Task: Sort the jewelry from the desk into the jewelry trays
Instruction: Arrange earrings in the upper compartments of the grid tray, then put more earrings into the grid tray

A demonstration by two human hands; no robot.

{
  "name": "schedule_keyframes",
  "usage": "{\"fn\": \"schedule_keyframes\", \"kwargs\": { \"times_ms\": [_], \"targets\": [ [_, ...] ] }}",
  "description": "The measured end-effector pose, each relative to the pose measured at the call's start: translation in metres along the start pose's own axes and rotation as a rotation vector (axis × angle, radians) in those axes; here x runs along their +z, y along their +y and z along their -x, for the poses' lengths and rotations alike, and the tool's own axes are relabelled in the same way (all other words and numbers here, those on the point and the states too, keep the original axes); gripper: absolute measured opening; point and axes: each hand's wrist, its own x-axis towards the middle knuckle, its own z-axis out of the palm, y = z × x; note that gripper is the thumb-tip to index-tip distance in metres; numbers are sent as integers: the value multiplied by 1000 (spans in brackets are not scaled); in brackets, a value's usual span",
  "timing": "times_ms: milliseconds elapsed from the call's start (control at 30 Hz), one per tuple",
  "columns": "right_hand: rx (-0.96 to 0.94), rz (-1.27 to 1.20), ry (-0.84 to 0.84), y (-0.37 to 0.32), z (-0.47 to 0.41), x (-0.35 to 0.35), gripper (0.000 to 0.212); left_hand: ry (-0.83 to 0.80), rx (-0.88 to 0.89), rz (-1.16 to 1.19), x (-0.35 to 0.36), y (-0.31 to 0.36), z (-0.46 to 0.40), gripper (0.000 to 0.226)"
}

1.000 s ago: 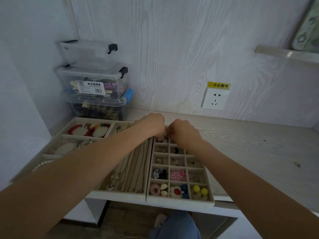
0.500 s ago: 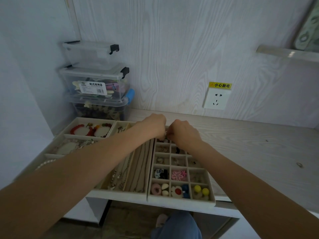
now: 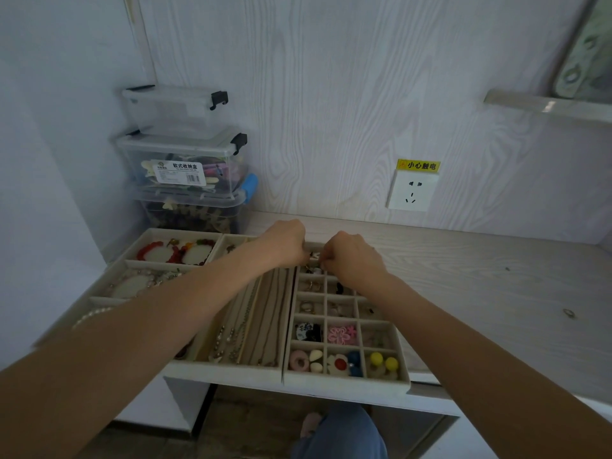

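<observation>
Desk [image 3: 463, 276]: pale wood, three trays at left end, front edge.
Bracelet tray [image 3: 132, 256]: far left, filled.
Necklace tray [image 3: 265, 326]: middle, chains laid in lanes.
Grid tray [image 3: 347, 382]: right of the three, most cells filled.
Left hand [image 3: 284, 243], right hand [image 3: 354, 256]: both curled, fingertips meeting over grid tray's back row, pinching small item; item too small to identify.
Ring [image 3: 569, 313]: loose near desk's right edge, unsorted.
Judgement: sorting nearly complete; held item and ring remain.

Curled fingers of both hands hide the small piece [image 3: 314, 256] between them.
</observation>
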Motion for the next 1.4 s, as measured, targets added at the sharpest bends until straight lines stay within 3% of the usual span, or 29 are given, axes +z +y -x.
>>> {"fn": "schedule_keyframes", "kwargs": {
  "times_ms": [133,267,533,767,1000,1267,1400],
  "targets": [
    [-12,-22,-5,1,4,-1,22,-8,-18,-12,4,5,0,11],
    [-2,-99,41,10,10,-18,22,60,-30,-60,4,14,-4,25],
    [39,-208,169,62,45,-56,20,105,1,-165,-3,46,0,11],
    [216,-196,259,142,87,-83,26,89,271,122,10,142,-5,18],
    [455,-58,275,237,135,-98,40,5,548,233,57,274,-10,24],
    [761,6,361,353,185,-98,51,-215,710,179,120,371,-31,44],
    [809,-17,355,391,206,-93,57,-290,759,101,143,396,-41,55]
  ]
}}
